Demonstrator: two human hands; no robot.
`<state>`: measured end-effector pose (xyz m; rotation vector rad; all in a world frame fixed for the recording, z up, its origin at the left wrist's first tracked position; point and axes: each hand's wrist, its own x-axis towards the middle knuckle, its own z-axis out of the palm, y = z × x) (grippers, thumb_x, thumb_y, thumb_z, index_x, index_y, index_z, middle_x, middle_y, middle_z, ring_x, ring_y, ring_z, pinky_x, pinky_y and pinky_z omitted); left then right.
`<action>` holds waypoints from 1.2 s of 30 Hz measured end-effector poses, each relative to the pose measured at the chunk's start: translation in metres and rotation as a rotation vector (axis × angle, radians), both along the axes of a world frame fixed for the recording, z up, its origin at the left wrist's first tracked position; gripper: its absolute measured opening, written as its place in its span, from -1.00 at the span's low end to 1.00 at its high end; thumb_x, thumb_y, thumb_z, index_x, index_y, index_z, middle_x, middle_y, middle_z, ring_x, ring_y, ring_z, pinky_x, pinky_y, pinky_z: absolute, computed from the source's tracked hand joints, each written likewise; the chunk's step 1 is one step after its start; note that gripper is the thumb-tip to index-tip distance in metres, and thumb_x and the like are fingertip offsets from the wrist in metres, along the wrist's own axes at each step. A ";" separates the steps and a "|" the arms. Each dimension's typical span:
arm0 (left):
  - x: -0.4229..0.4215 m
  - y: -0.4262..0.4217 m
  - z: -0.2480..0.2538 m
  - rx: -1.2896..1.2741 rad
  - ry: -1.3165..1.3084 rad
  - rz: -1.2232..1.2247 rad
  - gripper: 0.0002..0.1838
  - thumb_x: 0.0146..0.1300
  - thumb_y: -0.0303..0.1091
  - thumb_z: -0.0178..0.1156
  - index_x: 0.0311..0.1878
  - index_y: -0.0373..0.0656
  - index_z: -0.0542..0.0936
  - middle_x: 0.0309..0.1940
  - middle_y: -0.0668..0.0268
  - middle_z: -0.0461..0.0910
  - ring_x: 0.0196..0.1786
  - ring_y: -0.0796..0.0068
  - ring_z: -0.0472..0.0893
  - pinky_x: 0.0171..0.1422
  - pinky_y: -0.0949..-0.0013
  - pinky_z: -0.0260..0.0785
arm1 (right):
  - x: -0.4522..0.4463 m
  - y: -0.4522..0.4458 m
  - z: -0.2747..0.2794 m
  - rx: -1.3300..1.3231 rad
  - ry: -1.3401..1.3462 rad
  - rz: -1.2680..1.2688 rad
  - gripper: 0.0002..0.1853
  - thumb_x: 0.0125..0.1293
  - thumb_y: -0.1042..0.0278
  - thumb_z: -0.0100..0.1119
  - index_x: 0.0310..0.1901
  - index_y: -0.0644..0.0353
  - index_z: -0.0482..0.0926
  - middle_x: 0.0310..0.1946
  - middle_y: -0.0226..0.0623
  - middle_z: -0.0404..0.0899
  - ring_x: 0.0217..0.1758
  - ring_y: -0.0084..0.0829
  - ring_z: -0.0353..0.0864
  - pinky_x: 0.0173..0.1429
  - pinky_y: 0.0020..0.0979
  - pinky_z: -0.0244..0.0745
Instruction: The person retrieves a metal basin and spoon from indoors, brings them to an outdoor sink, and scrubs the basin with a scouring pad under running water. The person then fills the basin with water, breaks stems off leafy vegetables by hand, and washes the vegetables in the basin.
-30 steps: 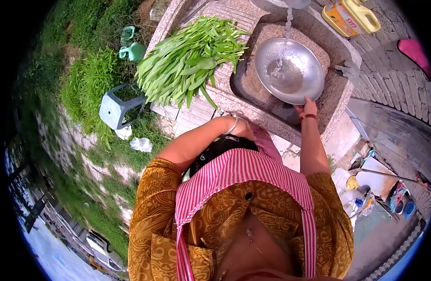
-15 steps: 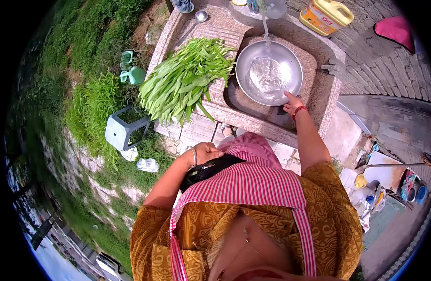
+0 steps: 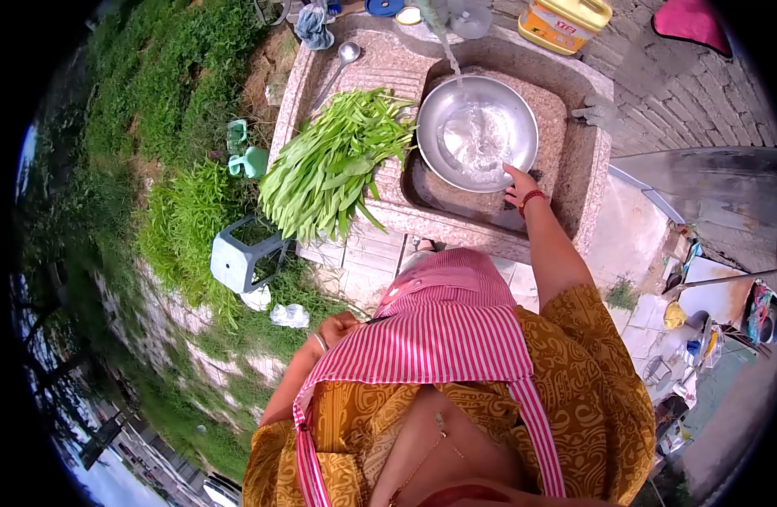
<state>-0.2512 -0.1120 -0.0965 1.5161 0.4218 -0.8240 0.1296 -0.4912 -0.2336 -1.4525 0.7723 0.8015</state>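
A round metal basin (image 3: 439, 156) with water in it stands in the right bowl of the stone sink (image 3: 597, 169). Water runs into it from above. My right hand (image 3: 521, 186) grips the basin's near right rim, thumb on top. My left hand (image 3: 339, 326) is down by my waist at the left edge of the pink striped apron (image 3: 439, 338), its fingers curled. What those fingers hold, if anything, is hidden. Long leafy greens (image 3: 342, 160) lie heaped on the sink's ribbed left side, left of the basin.
A ladle (image 3: 348, 54) and a grey-blue cloth (image 3: 313, 29) lie at the sink's far left. Behind the sink stands a yellow jug (image 3: 562, 24). A grey glove (image 3: 598, 112) rests on the right rim. A plastic stool (image 3: 236, 258) stands left on the grass.
My left hand has moved left and down, and the black pouch beside it has gone out of sight behind the apron. My right hand stays on the basin's rim as water runs in.
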 end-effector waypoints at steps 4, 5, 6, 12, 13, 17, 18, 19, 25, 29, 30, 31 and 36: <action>0.000 0.003 -0.003 0.049 -0.004 -0.146 -0.84 0.20 -0.37 0.28 -0.22 -0.26 0.66 -0.35 0.33 0.55 -0.33 0.57 0.49 -0.22 0.47 0.38 | -0.003 -0.003 0.012 0.046 0.000 -0.059 -0.09 0.06 -0.09 0.33 0.39 0.03 0.11 0.41 -0.24 0.00 0.37 -0.12 0.12 0.29 -0.13 0.22; -0.001 0.004 0.000 0.048 0.013 -0.136 -0.84 0.20 -0.37 0.27 -0.22 -0.26 0.66 -0.35 0.33 0.55 -0.33 0.57 0.49 -0.21 0.47 0.38 | 0.000 -0.003 0.021 0.045 0.009 -0.074 -0.09 0.06 -0.09 0.33 0.39 0.03 0.12 0.41 -0.24 0.00 0.36 -0.12 0.13 0.28 -0.14 0.23; -0.004 0.004 0.003 0.047 0.031 -0.121 -0.84 0.20 -0.38 0.27 -0.21 -0.26 0.66 -0.34 0.32 0.55 -0.33 0.57 0.49 -0.21 0.47 0.38 | 0.004 -0.004 0.025 0.040 0.017 -0.087 -0.10 0.06 -0.09 0.34 0.38 0.02 0.13 0.41 -0.25 0.01 0.36 -0.13 0.13 0.28 -0.15 0.24; -0.018 0.000 0.023 0.057 0.127 0.041 -0.82 0.19 -0.40 0.27 -0.17 -0.27 0.63 -0.32 0.31 0.56 -0.30 0.55 0.51 -0.16 0.48 0.39 | 0.031 -0.022 0.012 -0.005 -0.059 0.031 -0.16 0.04 -0.11 0.34 0.32 -0.14 0.16 0.35 -0.38 0.12 0.33 -0.17 0.15 0.20 -0.10 0.22; -0.019 -0.002 0.025 0.058 0.138 0.063 -0.82 0.19 -0.41 0.26 -0.16 -0.28 0.62 -0.32 0.31 0.56 -0.30 0.54 0.52 -0.15 0.48 0.39 | 0.032 -0.023 0.011 -0.011 -0.063 0.037 -0.16 0.03 -0.11 0.35 0.32 -0.13 0.16 0.33 -0.37 0.14 0.33 -0.17 0.16 0.20 -0.10 0.22; -0.022 -0.009 0.030 0.070 0.174 0.154 -0.80 0.19 -0.43 0.26 -0.14 -0.28 0.61 -0.30 0.30 0.57 -0.28 0.53 0.53 -0.12 0.48 0.40 | 0.044 -0.021 0.010 -0.042 -0.072 0.093 -0.17 0.02 -0.07 0.35 0.30 -0.10 0.17 0.28 -0.33 0.22 0.29 -0.14 0.22 0.19 -0.07 0.23; -0.023 -0.011 0.032 0.072 0.183 0.177 -0.80 0.19 -0.43 0.26 -0.13 -0.29 0.60 -0.30 0.30 0.57 -0.27 0.53 0.53 -0.11 0.48 0.40 | 0.046 -0.021 0.010 -0.053 -0.070 0.102 -0.18 0.02 -0.06 0.36 0.29 -0.10 0.17 0.27 -0.32 0.23 0.27 -0.13 0.23 0.19 -0.07 0.24; -0.021 -0.014 0.033 0.072 0.187 0.196 -0.79 0.19 -0.43 0.26 -0.13 -0.29 0.60 -0.29 0.30 0.57 -0.27 0.53 0.54 -0.10 0.48 0.40 | 0.048 -0.023 0.008 -0.059 -0.090 0.110 -0.21 0.03 -0.02 0.35 0.27 -0.06 0.19 0.24 -0.29 0.27 0.24 -0.12 0.27 0.19 -0.06 0.24; -0.020 -0.049 0.027 0.030 0.256 0.372 -0.76 0.18 -0.46 0.25 -0.09 -0.30 0.57 -0.27 0.28 0.58 -0.24 0.51 0.56 -0.06 0.49 0.41 | 0.045 -0.040 0.001 -0.061 -0.192 0.162 -0.31 0.11 0.03 0.30 0.24 -0.01 0.25 0.12 -0.29 0.37 0.07 -0.28 0.41 0.01 -0.23 0.39; -0.017 -0.084 0.027 -0.024 0.346 0.569 -0.74 0.18 -0.48 0.24 -0.06 -0.31 0.55 -0.26 0.28 0.58 -0.23 0.49 0.57 -0.02 0.49 0.42 | 0.038 -0.053 -0.028 -0.083 -0.132 0.140 -0.55 0.21 0.10 0.23 0.09 0.06 0.41 -0.08 -0.38 0.49 -0.16 -0.47 0.52 -0.23 -0.46 0.47; -0.014 -0.089 0.027 -0.034 0.366 0.627 -0.73 0.17 -0.48 0.24 -0.05 -0.31 0.55 -0.25 0.27 0.58 -0.22 0.49 0.57 -0.02 0.49 0.42 | 0.040 -0.058 -0.031 -0.044 -0.122 0.130 -0.55 0.21 0.10 0.23 0.08 0.06 0.41 -0.08 -0.37 0.48 -0.16 -0.47 0.53 -0.24 -0.46 0.48; -0.006 -0.090 0.026 -0.027 0.372 0.671 -0.73 0.17 -0.48 0.24 -0.05 -0.32 0.54 -0.25 0.27 0.59 -0.22 0.49 0.58 -0.01 0.49 0.42 | 0.040 -0.062 -0.033 -0.006 -0.112 0.117 -0.56 0.21 0.10 0.23 0.07 0.07 0.41 -0.08 -0.36 0.48 -0.16 -0.46 0.54 -0.25 -0.46 0.50; 0.103 -0.056 0.031 0.761 -0.275 0.160 -0.70 0.09 -0.44 0.32 -0.11 -0.33 0.55 -0.10 0.08 0.55 -0.07 0.23 0.58 0.05 0.34 0.42 | 0.053 -0.071 -0.035 0.035 -0.109 0.183 -0.57 0.21 0.12 0.22 0.05 0.09 0.39 -0.11 -0.30 0.48 -0.20 -0.43 0.59 -0.25 -0.44 0.53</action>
